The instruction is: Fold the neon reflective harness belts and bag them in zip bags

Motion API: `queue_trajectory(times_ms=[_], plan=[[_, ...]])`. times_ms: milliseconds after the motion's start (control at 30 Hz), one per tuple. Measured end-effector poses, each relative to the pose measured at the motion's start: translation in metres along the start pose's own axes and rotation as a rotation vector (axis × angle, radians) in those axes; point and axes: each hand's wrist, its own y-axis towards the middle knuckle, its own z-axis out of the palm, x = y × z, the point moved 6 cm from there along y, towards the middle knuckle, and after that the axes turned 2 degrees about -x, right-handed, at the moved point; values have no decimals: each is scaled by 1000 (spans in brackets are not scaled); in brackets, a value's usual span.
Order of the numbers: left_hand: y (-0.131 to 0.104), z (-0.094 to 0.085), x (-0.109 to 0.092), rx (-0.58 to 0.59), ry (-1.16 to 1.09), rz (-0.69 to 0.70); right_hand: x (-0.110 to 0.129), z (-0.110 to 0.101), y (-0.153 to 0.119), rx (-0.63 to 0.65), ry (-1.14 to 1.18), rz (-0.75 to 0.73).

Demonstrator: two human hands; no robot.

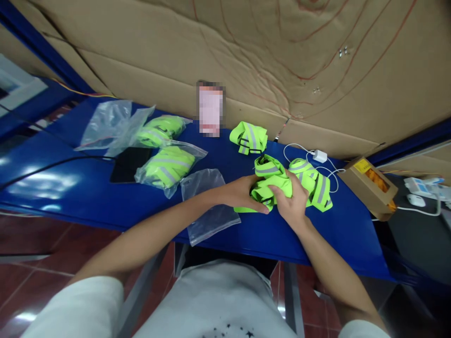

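My left hand and right hand close around a neon-yellow fabric strap bundle with grey reflective stripes, seemingly mid-fold; keeping it compact calls for steady pressure.

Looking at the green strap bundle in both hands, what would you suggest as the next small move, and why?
I would probably fold the loose end inward with the left hand, the right hand gripping the green strap bundle. That end seems to stick out below the left hand, while most of the strap is gathered between both hands.
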Motion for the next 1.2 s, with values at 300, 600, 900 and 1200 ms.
queue_trajectory(times_ms=[300,600,900,1200], plan=[[-4,29,-1,189,-364,-134,19,-6,-2,-63,92,-215],[-1,-5,-11,-71,28,-67,-12,-23,20,46,20,318],[-6,-8,-15,143,2,-65,-38,16,1,359,714,1005],[-5,-22,-17,-203,328,54,-45,32,0,271,783,985]])
